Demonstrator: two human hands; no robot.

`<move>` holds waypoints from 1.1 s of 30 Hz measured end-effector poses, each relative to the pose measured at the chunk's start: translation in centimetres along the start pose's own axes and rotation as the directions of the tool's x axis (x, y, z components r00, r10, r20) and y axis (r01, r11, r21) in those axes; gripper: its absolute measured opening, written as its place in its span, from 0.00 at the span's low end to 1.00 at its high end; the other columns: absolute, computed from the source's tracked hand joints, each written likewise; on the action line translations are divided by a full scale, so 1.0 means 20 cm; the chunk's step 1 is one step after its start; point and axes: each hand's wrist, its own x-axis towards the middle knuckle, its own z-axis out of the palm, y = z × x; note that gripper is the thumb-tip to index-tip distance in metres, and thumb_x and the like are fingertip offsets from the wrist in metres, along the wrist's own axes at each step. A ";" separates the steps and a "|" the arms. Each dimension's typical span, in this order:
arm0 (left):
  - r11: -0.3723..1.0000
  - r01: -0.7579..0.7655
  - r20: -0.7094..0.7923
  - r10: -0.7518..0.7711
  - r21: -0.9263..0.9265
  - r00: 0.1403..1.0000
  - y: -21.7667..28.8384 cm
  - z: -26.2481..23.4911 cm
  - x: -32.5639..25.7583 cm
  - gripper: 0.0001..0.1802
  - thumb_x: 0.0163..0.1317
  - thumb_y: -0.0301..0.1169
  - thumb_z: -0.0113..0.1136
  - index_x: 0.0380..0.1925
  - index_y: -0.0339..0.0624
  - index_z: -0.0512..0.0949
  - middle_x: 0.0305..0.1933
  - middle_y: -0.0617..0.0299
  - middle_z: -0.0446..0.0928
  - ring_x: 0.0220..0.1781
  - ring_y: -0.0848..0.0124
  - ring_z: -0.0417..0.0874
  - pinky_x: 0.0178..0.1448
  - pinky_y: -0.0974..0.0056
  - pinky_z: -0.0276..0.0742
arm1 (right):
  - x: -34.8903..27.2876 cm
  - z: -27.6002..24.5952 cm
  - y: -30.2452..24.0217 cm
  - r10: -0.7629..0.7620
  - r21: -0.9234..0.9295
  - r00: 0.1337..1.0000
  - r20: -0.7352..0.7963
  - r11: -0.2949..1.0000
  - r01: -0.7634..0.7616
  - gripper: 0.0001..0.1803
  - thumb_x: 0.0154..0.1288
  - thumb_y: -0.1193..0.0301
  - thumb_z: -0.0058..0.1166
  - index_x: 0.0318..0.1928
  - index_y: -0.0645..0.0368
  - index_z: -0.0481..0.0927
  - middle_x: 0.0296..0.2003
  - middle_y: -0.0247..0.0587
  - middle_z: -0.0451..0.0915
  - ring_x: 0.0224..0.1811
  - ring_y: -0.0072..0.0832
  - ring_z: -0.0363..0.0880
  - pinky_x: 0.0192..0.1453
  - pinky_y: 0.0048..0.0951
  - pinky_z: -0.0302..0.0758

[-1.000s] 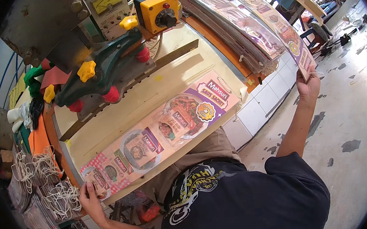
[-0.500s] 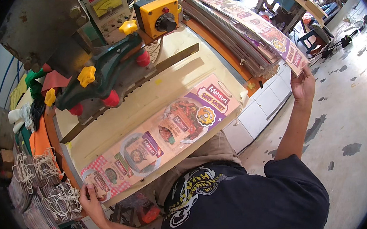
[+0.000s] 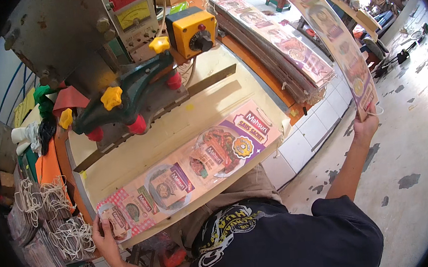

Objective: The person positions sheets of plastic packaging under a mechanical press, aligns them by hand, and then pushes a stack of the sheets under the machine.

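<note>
The left hand (image 3: pixel 106 234) pinches the printed strip (image 3: pixel 187 171) lying on the tabletop (image 3: pixel 139 150); the right hand's (image 3: pixel 366 126) fingers clamp a lifted strip (image 3: pixel 336 41), which may bend and slip.

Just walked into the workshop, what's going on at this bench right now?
A person in a dark printed shirt works at a wooden bench under a press-like machine. The left hand pins the near end of a long printed card strip lying flat on the bench. The right hand holds a second printed strip up in the air, beside a stack of similar strips.
</note>
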 end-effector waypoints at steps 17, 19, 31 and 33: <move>0.993 -0.106 -0.169 0.097 -0.046 0.981 0.06 -0.01 0.03 0.26 0.74 0.44 0.55 0.57 0.30 0.75 0.50 0.54 0.80 0.49 0.69 0.80 0.53 0.65 0.74 | 0.01 -0.29 0.07 0.085 0.011 0.844 0.529 0.994 -0.107 0.16 0.75 0.67 0.50 0.59 0.59 0.75 0.57 0.40 0.80 0.58 0.31 0.80 0.63 0.35 0.76; 0.989 -0.125 -0.199 0.107 -0.081 0.974 0.12 -0.01 0.02 0.28 0.74 0.46 0.54 0.57 0.30 0.75 0.49 0.54 0.80 0.47 0.69 0.80 0.50 0.67 0.75 | -0.06 -0.17 0.08 0.085 -0.011 0.789 0.608 0.995 -0.099 0.15 0.76 0.69 0.49 0.57 0.59 0.75 0.54 0.39 0.80 0.56 0.30 0.80 0.60 0.32 0.77; 0.645 -0.229 0.074 0.406 -0.729 0.911 0.25 0.02 -0.04 0.36 0.71 0.55 0.55 0.62 0.32 0.69 0.54 0.59 0.78 0.52 0.72 0.79 0.51 0.68 0.73 | -0.70 0.68 0.35 0.251 -0.242 0.690 0.679 0.964 -0.113 0.15 0.75 0.69 0.51 0.54 0.67 0.73 0.46 0.41 0.81 0.49 0.24 0.81 0.56 0.26 0.77; 0.702 -0.182 0.066 0.310 -0.688 0.948 0.25 -0.01 0.00 0.29 0.74 0.47 0.54 0.62 0.33 0.69 0.53 0.60 0.78 0.51 0.75 0.78 0.51 0.69 0.72 | -0.78 0.78 0.42 0.296 -0.267 0.665 0.686 0.952 -0.149 0.15 0.75 0.68 0.52 0.53 0.67 0.74 0.44 0.40 0.82 0.46 0.22 0.81 0.53 0.24 0.78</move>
